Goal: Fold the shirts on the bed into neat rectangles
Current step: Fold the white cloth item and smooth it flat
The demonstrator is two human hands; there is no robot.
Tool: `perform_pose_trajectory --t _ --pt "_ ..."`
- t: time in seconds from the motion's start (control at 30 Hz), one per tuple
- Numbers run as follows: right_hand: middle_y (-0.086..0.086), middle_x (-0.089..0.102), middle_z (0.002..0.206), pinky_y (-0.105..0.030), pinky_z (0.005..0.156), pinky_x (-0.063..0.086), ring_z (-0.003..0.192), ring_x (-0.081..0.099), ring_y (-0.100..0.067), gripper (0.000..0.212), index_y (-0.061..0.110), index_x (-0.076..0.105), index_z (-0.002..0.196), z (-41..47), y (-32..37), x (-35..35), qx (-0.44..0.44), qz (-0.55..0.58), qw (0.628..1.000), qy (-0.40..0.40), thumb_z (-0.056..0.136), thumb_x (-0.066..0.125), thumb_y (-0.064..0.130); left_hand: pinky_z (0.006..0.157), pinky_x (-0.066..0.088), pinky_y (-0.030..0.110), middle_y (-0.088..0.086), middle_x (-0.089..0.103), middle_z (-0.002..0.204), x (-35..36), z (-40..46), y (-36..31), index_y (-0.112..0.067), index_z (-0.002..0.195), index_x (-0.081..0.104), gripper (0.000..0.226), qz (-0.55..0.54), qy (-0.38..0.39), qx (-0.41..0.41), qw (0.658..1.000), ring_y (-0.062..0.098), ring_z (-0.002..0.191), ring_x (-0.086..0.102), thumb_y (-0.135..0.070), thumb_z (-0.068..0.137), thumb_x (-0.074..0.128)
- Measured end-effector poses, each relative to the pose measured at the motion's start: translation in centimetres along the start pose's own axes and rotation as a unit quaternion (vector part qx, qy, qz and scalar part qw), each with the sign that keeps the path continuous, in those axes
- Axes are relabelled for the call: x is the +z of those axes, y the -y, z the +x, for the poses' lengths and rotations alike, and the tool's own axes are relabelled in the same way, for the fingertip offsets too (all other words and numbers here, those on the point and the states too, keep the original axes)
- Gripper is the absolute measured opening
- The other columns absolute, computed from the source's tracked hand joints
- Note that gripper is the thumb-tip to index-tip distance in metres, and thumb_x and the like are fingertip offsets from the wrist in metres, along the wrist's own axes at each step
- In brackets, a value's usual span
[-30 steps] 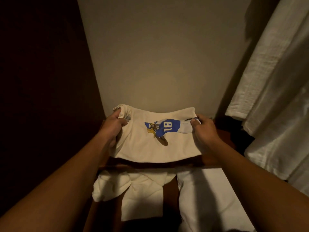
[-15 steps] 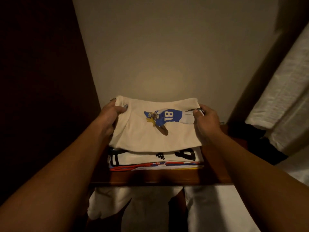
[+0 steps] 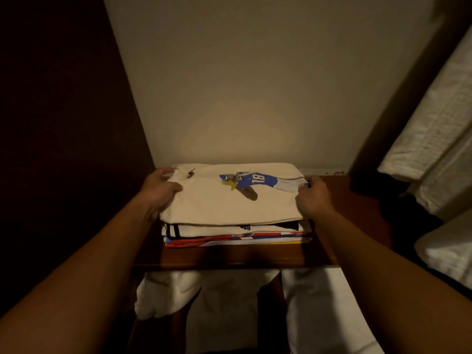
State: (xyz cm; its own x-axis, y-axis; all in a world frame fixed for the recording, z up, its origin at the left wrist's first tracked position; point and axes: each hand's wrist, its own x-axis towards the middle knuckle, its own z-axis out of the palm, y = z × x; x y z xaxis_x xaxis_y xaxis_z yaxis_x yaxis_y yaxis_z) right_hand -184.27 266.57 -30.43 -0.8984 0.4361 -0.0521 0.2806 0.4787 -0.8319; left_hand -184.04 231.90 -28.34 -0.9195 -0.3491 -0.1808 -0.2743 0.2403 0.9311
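A folded cream shirt (image 3: 217, 205) with a blue number 18 player print lies flat on top of a stack of folded shirts (image 3: 237, 233) on a dark wooden shelf (image 3: 229, 259). My left hand (image 3: 159, 186) grips the cream shirt's left edge, thumb on top. At the shirt's right edge my right hand (image 3: 313, 195) pinches the fabric. Below it in the stack show a white shirt with black stripes and a red, blue and yellow one.
A plain beige wall (image 3: 242, 85) stands behind the shelf, with a dark panel (image 3: 63, 111) on the left. White curtains (image 3: 434, 136) hang on the right. White cloth (image 3: 229, 302) lies below the shelf's front edge.
Both hands carried the cream shirt forward and lowered it onto the stack on the shelf. It now lies flat on the pile; the view has tilted to show the shelf.
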Motion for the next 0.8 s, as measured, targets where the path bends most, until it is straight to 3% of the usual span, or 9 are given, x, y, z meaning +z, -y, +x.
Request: perform_pose_trajectory --t 0.13,0.23,0.33,0.37,0.43,0.5,0.57,0.67,0.8 --pt "-0.016 0.058 0.133 -0.03 0.078 0.044 0.117 0.058 -0.03 0.028 0.009 0.051 0.133 -1.4 -1.8 0.1 -0.002 -0.037 0.998 0.049 0.106 0.048 0.014 0.075 0.059 0.028 0.011 0.06 0.126 0.1 -0.4 2.9 -0.005 0.139 0.055 0.061 0.038 0.0 -0.041 0.998 0.029 0.105 0.06 0.012 0.083 0.072" --pt "-0.015 0.053 0.136 -0.038 0.086 0.05 0.122 0.054 -0.033 0.03 0.012 0.05 0.134 -1.9 -2.3 0.1 -0.029 -0.102 0.994 0.026 0.104 0.051 0.02 0.093 0.057 0.044 0.014 0.061 0.128 0.8 -1.3 2.8 -0.013 0.131 0.058 0.058 0.206 -0.023 -0.03 0.978 0.035 0.109 0.061 -0.014 0.078 0.08" --pt "-0.014 0.045 0.138 -0.044 0.096 0.046 0.124 0.046 -0.033 0.041 0.016 0.046 0.139 -2.5 -1.4 0.1 -0.154 -0.296 0.942 -0.031 0.102 0.048 0.033 0.097 0.048 0.046 0.014 0.052 0.136 1.7 -2.5 1.5 -0.019 0.136 0.052 0.06 0.466 -0.11 0.139 0.867 0.036 0.121 0.051 -0.045 0.083 0.064" --pt "-0.014 0.042 0.143 -0.045 0.099 0.043 0.127 0.043 -0.033 0.046 0.018 0.043 0.143 -2.9 -0.8 0.3 -0.2 -0.318 0.926 -0.031 0.102 0.045 0.038 0.101 0.045 0.047 0.013 0.049 0.141 2.1 -2.8 1.1 -0.019 0.14 0.049 0.062 0.493 -0.108 0.206 0.839 0.036 0.126 0.049 -0.052 0.088 0.055" --pt "-0.012 0.029 0.158 -0.049 0.11 0.035 0.14 0.033 -0.033 0.056 0.023 0.033 0.152 -3.7 0.4 1.2 -0.263 -0.344 0.901 0.03 0.103 0.036 0.05 0.113 0.034 0.05 0.01 0.035 0.16 3.2 -3.0 1.0 -0.025 0.154 0.037 0.07 0.515 -0.016 0.273 0.812 0.032 0.143 0.036 -0.064 0.095 0.035" --pt "-0.008 0.008 0.168 -0.055 0.119 0.019 0.153 0.012 -0.033 0.066 0.03 0.016 0.159 -4.0 0.2 2.4 -0.285 -0.392 0.867 0.118 0.102 0.023 0.063 0.121 0.02 0.052 0.005 0.012 0.17 4.1 -2.7 2.3 -0.032 0.162 0.016 0.076 0.533 0.102 0.252 0.801 0.029 0.155 0.015 -0.073 0.098 0.023" --pt "-0.005 -0.012 0.169 -0.056 0.122 0.004 0.155 -0.007 -0.033 0.075 0.035 -0.006 0.16 -3.7 -0.9 3.2 -0.273 -0.436 0.84 0.173 0.098 0.013 0.073 0.124 0.007 0.051 0.002 -0.004 0.171 4.6 -2.6 4.1 -0.035 0.163 0.002 0.084 0.552 0.158 0.198 0.794 0.026 0.157 -0.003 -0.079 0.092 0.012" --pt "-0.004 -0.023 0.166 -0.056 0.122 -0.001 0.154 -0.017 -0.032 0.081 0.037 -0.019 0.157 -3.1 -2.0 3.3 -0.271 -0.472 0.818 0.189 0.093 0.009 0.078 0.125 -0.002 0.049 0.002 -0.012 0.17 4.5 -2.6 5.6 -0.032 0.162 -0.005 0.09 0.573 0.149 0.168 0.788 0.024 0.156 -0.014 -0.082 0.088 0.005" --pt "-0.005 -0.024 0.166 -0.056 0.122 0.001 0.154 -0.016 -0.032 0.083 0.035 -0.019 0.157 -3.3 -1.2 2.7 -0.265 -0.485 0.806 0.211 0.094 0.016 0.078 0.125 0.001 0.052 0.008 -0.009 0.17 5.0 -3.1 4.9 -0.027 0.163 -0.003 0.09 0.598 0.124 0.149 0.777 0.03 0.157 -0.009 -0.081 0.092 0.008"
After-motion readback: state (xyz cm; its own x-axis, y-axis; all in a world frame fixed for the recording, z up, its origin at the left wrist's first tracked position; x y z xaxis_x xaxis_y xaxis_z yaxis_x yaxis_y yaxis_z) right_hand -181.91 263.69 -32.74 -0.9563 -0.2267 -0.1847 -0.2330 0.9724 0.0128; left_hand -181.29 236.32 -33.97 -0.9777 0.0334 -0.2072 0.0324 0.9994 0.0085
